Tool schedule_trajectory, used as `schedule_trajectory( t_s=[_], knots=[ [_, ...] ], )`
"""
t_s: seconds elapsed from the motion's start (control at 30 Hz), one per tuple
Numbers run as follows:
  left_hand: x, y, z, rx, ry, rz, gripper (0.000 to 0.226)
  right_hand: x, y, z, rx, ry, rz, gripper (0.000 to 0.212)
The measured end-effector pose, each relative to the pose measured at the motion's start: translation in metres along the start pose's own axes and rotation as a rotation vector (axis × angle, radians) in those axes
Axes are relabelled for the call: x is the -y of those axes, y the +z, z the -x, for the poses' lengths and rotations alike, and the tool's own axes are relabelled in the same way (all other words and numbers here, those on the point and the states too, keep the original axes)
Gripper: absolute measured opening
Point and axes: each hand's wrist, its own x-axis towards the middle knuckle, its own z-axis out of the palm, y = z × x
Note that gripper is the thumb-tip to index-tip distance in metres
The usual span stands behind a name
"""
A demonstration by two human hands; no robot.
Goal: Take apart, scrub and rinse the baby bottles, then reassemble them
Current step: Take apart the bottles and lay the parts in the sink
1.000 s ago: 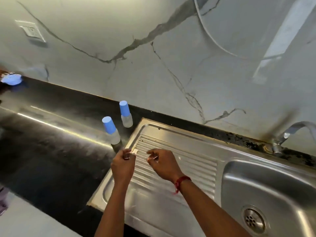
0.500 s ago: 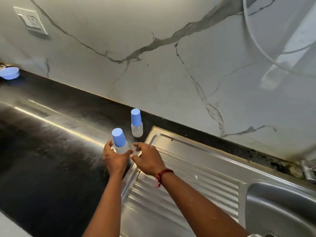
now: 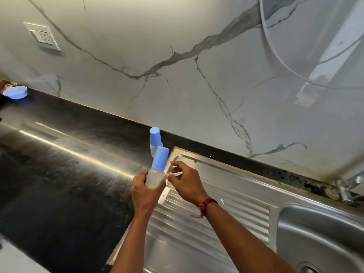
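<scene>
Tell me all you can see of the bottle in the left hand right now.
The held bottle is small, with a frosted, translucent plastic-looking body and a tall blue cap, still on. It is lifted off the counter, tilted slightly right. The left hand wraps its lower body; the right hand sits beside it, fingers near the cap's base; contact is unclear. No contents can be made out.

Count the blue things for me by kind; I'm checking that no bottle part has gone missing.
Blue bottle caps: 2, one on the held bottle, one on the bottle standing behind it
Blue bowls: 1, far left on the counter
Total: 3
</scene>
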Motion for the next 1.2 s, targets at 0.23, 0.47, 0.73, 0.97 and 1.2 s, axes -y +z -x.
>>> schedule_trajectory(
  t_s=[0.23,0.47,0.73,0.97,1.2],
  knots=[
    [-0.032,0.012,0.079,0.207,0.062,-0.043,0.058,-0.029,-0.044,0.046,-0.229,0.184,-0.271,0.035],
    [-0.044,0.026,0.138,0.630,0.124,-0.097,0.058,-0.061,-0.077,0.109,-0.291,0.274,-0.579,0.027],
    [-0.078,0.069,0.215,0.773,0.087,-0.096,0.046,-0.099,-0.115,0.186,-0.463,0.373,-0.625,0.019],
    [-0.082,0.104,0.275,0.865,0.178,-0.159,0.038,-0.127,-0.154,0.241,-0.533,0.463,-0.754,0.021],
    [-0.101,0.139,0.331,1.001,0.138,-0.198,0.024,-0.165,-0.189,0.289,-0.581,0.595,-0.920,0.028]
  ],
)
